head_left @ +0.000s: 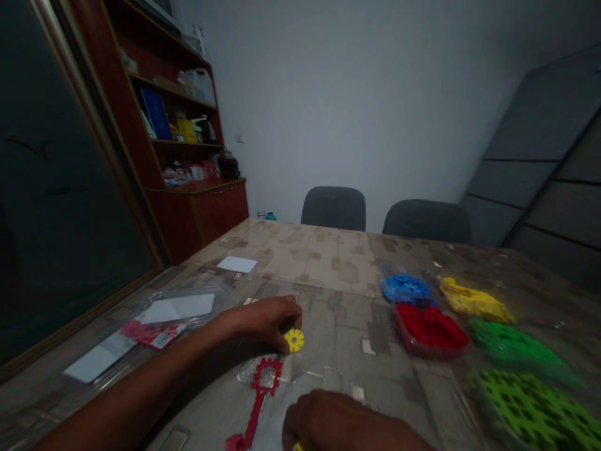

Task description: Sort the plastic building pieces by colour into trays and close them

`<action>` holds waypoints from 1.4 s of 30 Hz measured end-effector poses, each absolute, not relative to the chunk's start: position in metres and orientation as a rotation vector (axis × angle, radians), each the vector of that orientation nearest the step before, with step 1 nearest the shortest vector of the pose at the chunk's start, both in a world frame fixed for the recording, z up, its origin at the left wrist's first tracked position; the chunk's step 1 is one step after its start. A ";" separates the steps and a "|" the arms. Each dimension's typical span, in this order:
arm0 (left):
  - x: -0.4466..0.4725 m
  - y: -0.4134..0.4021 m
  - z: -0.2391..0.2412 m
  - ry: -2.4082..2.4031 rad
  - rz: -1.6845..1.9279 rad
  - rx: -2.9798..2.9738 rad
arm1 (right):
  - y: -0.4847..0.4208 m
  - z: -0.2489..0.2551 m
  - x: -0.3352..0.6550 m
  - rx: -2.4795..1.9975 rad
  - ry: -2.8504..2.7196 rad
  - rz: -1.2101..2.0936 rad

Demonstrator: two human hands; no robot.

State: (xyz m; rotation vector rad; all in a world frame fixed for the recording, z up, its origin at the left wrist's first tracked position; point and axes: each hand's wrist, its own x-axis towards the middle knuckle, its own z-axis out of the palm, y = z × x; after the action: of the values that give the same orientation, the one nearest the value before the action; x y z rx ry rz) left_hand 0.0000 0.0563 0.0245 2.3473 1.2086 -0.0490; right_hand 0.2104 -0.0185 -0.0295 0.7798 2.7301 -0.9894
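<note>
Left hand (275,318): we see a narrow grip holding a yellow disc (295,340). From it, the red key shape (256,410) lies on the surface (323,254) just towards us, long axis pointing roughly back at that grip, ring end nearest. Right hand (328,421): beside the stem; we cannot tell its hold.

Bare left hand (275,315) ahead, bare right hand (328,416) nearer.
Left forearm (162,369) slants inward; both hands' fingers (294,309) curl downward.
</note>
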 end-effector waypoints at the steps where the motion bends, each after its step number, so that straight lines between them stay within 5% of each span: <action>1: 0.001 0.056 0.025 1.209 -0.044 2.345 | -0.019 -0.029 0.210 0.794 2.736 -0.948; 6: 0.004 0.052 0.029 1.238 -0.033 2.292 | -0.021 -0.022 0.208 0.843 2.743 -0.768; 15: 0.001 0.054 0.023 1.161 0.101 2.093 | -0.025 0.010 0.229 0.995 2.611 -1.142; 25: 0.000 0.059 0.026 1.070 0.335 1.954 | 0.040 0.003 0.256 1.685 2.765 -1.358; 33: 0.008 0.061 0.012 1.069 0.458 1.854 | 0.040 -0.013 0.240 1.522 2.544 -2.060; 42: 0.021 0.053 0.001 1.080 0.506 1.816 | 0.038 -0.026 0.236 1.469 2.684 -2.067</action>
State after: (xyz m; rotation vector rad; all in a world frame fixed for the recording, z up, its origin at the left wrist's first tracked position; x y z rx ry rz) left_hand 0.0210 0.0533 0.0006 1.8162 1.0801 0.5062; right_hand 0.2363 0.0376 -0.0262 1.4690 2.6841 -2.0674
